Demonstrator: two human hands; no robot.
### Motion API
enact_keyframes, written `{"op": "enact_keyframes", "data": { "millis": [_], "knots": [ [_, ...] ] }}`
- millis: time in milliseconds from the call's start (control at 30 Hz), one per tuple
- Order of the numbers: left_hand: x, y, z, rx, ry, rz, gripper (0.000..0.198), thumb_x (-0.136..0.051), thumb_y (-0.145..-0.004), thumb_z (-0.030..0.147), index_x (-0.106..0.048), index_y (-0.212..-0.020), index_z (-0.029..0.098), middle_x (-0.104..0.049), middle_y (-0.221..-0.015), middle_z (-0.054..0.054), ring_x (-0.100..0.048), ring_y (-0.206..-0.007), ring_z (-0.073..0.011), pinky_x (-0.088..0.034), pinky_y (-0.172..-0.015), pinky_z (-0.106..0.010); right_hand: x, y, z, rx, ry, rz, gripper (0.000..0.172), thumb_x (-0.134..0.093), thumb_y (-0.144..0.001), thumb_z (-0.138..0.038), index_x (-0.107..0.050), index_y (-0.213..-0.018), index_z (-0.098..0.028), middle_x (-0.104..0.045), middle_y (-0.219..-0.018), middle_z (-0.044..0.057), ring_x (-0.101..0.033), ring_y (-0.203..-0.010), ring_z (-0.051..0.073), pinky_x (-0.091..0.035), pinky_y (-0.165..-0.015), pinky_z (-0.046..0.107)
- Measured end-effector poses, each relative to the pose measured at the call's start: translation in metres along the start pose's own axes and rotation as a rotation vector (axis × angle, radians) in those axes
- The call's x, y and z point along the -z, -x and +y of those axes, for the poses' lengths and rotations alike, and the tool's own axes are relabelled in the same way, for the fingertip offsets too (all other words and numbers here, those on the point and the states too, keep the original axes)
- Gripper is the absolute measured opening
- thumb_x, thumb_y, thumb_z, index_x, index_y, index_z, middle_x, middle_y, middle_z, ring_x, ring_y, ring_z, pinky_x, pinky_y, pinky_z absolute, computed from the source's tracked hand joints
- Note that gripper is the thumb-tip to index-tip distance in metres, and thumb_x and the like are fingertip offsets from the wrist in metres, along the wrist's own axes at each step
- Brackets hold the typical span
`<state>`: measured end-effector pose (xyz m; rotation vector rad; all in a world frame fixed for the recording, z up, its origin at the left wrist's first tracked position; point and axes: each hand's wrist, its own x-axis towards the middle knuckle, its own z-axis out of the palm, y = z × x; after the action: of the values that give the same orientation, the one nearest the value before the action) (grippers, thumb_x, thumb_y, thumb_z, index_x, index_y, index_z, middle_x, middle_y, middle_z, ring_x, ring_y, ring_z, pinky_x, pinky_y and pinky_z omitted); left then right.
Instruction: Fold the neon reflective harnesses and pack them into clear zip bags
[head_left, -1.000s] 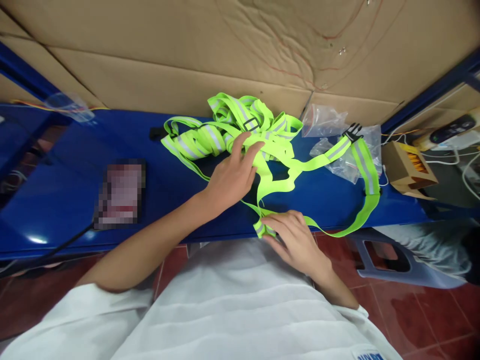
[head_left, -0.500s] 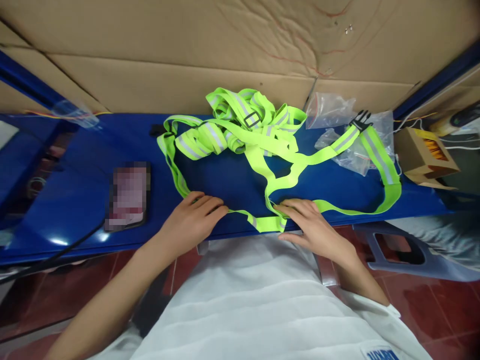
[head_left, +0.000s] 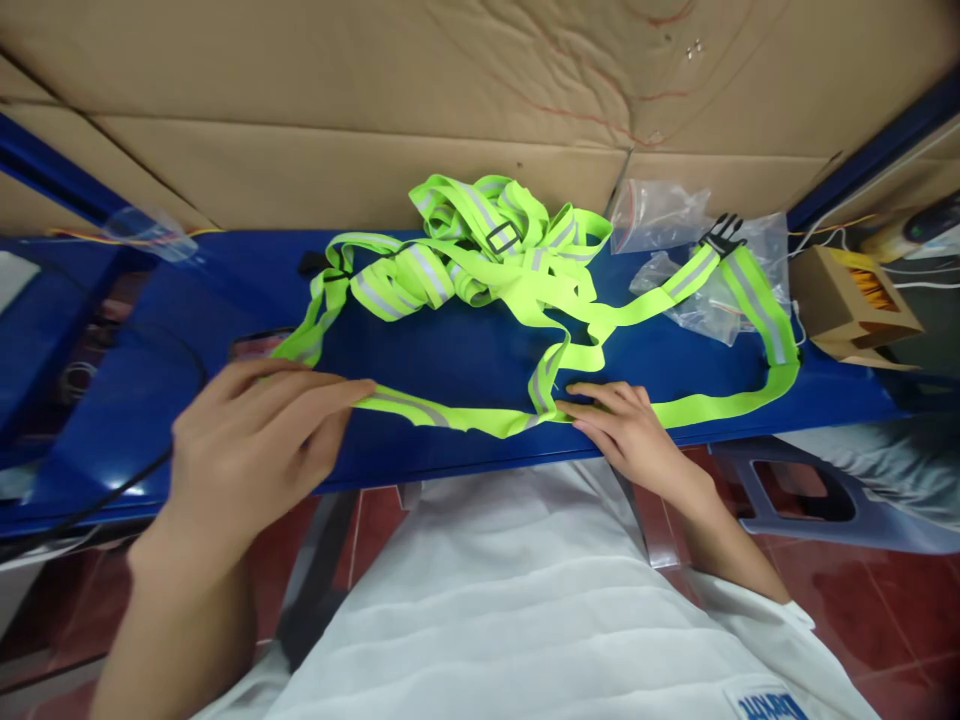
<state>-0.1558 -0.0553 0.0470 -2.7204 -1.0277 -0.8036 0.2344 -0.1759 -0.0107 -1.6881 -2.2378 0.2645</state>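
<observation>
A neon yellow-green reflective strap (head_left: 450, 416) with a grey stripe runs along the front of the blue table. My left hand (head_left: 259, 440) pinches it at the left, raised slightly above the tabletop. My right hand (head_left: 630, 430) grips the strap near a join where another band branches upward. From there the strap curves right to a black side-release buckle (head_left: 723, 236) at the back. Behind my hands lies a tangled heap of the same strap (head_left: 480, 240), with a black slider (head_left: 503, 238) on it.
Clear plastic bags (head_left: 697, 290) lie behind the strap at the right, beside an open cardboard box (head_left: 851, 305). A phone (head_left: 259, 343) is mostly hidden behind my left hand. Cardboard (head_left: 337, 170) lines the back. A grey-blue stool (head_left: 795, 500) stands below at right.
My left hand has moved left and up, drawing the front strap out straighter and flatter. The right hand stays near the join, shifted slightly right. The phone is now mostly covered.
</observation>
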Motion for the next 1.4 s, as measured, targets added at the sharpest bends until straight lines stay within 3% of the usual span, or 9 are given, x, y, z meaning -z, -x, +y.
{"op": "enact_keyframes", "data": {
  "millis": [100,200,367,533,733,900,1067,1267,1400],
  "knots": [
    [-0.005,0.003,-0.001,-0.025,-0.16,0.224,0.062,-0.061,-0.093,0.014,-0.058,-0.144,0.048,-0.077,-0.132,0.008,-0.078,-0.111,-0.0287,-0.059,-0.105,-0.063,0.0,0.001,0.002,0.061,0.066,0.013,0.032,-0.051,-0.113,-0.033,-0.073,-0.137,-0.031,-0.066,-0.149,0.002,-0.06,-0.118,0.025,-0.042,-0.094,0.044],
    [-0.011,0.0,0.0,-0.049,-0.225,0.408,0.025,-0.061,-0.094,0.012,-0.068,-0.108,0.032,-0.071,-0.144,0.01,-0.075,-0.123,-0.027,-0.055,-0.11,-0.065,0.001,0.003,0.004,0.131,0.124,0.044,0.03,-0.051,-0.113,-0.029,-0.074,-0.132,-0.026,-0.067,-0.149,0.0,-0.061,-0.117,0.024,-0.042,-0.096,0.045],
    [-0.024,-0.007,0.009,-0.054,0.006,-0.085,0.019,-0.05,-0.101,0.013,-0.056,-0.087,0.025,-0.072,-0.144,0.004,-0.067,-0.138,-0.0286,-0.041,-0.123,-0.069,0.006,0.011,0.006,0.122,0.117,0.036,0.028,-0.054,-0.112,-0.029,-0.072,-0.133,-0.027,-0.066,-0.149,0.0,-0.062,-0.122,0.024,-0.041,-0.105,0.046],
    [-0.025,-0.005,0.033,-0.183,0.154,-0.479,0.024,-0.054,-0.101,0.019,-0.06,-0.123,0.025,-0.065,-0.152,-0.007,-0.053,-0.152,-0.0312,-0.022,-0.133,-0.07,0.006,0.015,0.002,0.093,0.154,0.064,0.03,-0.059,-0.108,-0.031,-0.069,-0.136,-0.025,-0.067,-0.148,0.003,-0.063,-0.126,0.027,-0.038,-0.111,0.05],
    [-0.039,-0.024,0.093,-0.378,0.187,-0.487,0.049,-0.062,-0.105,0.042,-0.053,-0.146,0.018,-0.066,-0.148,-0.011,-0.057,-0.143,-0.0306,-0.03,-0.131,-0.059,0.0,0.01,-0.003,0.094,0.157,0.114,0.029,-0.062,-0.107,-0.038,-0.071,-0.127,-0.018,-0.07,-0.139,0.01,-0.065,-0.121,0.028,-0.041,-0.11,0.048],
    [-0.064,-0.038,0.114,-0.549,0.074,-0.448,0.014,-0.058,-0.099,0.01,-0.068,-0.105,0.017,-0.073,-0.098,-0.005,-0.07,-0.096,-0.0255,-0.053,-0.106,-0.049,-0.004,0.009,-0.003,0.085,0.174,0.17,0.026,-0.061,-0.108,-0.038,-0.073,-0.121,-0.019,-0.072,-0.136,0.008,-0.065,-0.119,0.026,-0.043,-0.105,0.044],
    [-0.053,-0.036,0.106,-0.544,0.159,-0.289,0.016,-0.054,-0.101,0.013,-0.064,-0.088,0.016,-0.073,-0.092,-0.007,-0.07,-0.09,-0.0243,-0.055,-0.1,-0.046,-0.007,0.009,-0.003,0.084,0.164,0.195,0.025,-0.061,-0.109,-0.031,-0.075,-0.127,-0.022,-0.073,-0.135,0.006,-0.064,-0.119,0.026,-0.043,-0.103,0.043],
    [-0.036,-0.033,0.092,-0.253,0.551,-0.037,0.025,-0.06,-0.104,0.023,-0.059,-0.079,0.018,-0.069,-0.076,-0.003,-0.065,-0.073,-0.017,-0.051,-0.075,-0.033,-0.01,0.006,-0.007,0.101,0.114,0.276,0.022,-0.062,-0.107,-0.023,-0.078,-0.121,-0.023,-0.077,-0.124,0.004,-0.066,-0.112,0.024,-0.044,-0.097,0.041],
    [-0.04,-0.033,0.093,0.259,0.85,-0.167,0.05,-0.053,-0.108,0.034,-0.056,-0.061,0.018,-0.056,-0.056,0.001,-0.052,-0.053,-0.0106,-0.04,-0.056,-0.027,-0.011,0.004,-0.013,0.075,0.153,0.27,0.022,-0.061,-0.107,-0.017,-0.077,-0.122,-0.021,-0.077,-0.125,0.003,-0.068,-0.111,0.022,-0.042,-0.102,0.041]
  ]
}}
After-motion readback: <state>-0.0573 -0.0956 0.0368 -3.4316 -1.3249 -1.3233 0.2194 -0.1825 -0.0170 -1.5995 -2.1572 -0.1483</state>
